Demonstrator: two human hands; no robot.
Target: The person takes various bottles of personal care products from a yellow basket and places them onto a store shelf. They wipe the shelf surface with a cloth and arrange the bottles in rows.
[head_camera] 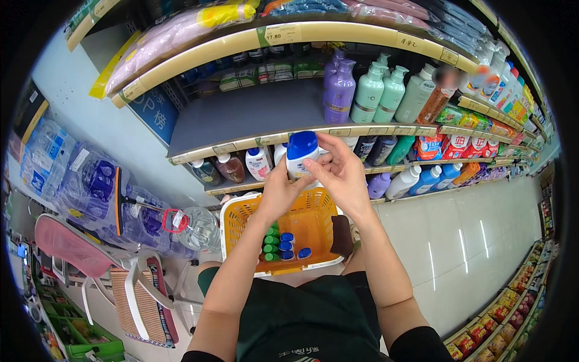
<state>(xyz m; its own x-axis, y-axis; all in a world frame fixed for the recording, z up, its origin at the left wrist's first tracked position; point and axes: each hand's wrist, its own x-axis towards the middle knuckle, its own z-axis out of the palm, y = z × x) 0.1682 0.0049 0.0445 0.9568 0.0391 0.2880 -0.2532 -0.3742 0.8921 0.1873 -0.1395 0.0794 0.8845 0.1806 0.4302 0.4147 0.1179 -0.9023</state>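
A white plastic bottle with a blue cap (302, 151) is held upright between my two hands, in front of the shelf edge. My left hand (281, 188) grips it low on its left side. My right hand (337, 169) holds its right side, the thumb on the front label and the fingers bent behind. Below my hands stands an orange and white shopping basket (319, 206), where several green-capped bottles (271, 249) and several blue-capped bottles (287, 247) stand in rows. The lower part of the held bottle is partly hidden by my fingers.
Purple (340, 92) and mint pump bottles (368, 92) stand on the grey shelf (244, 111). More bottles line the shelf beneath. At left are a large clear water jug (199, 230), wrapped water bottles and a pink mesh chair (72, 244). A snack shelf curves along the lower right.
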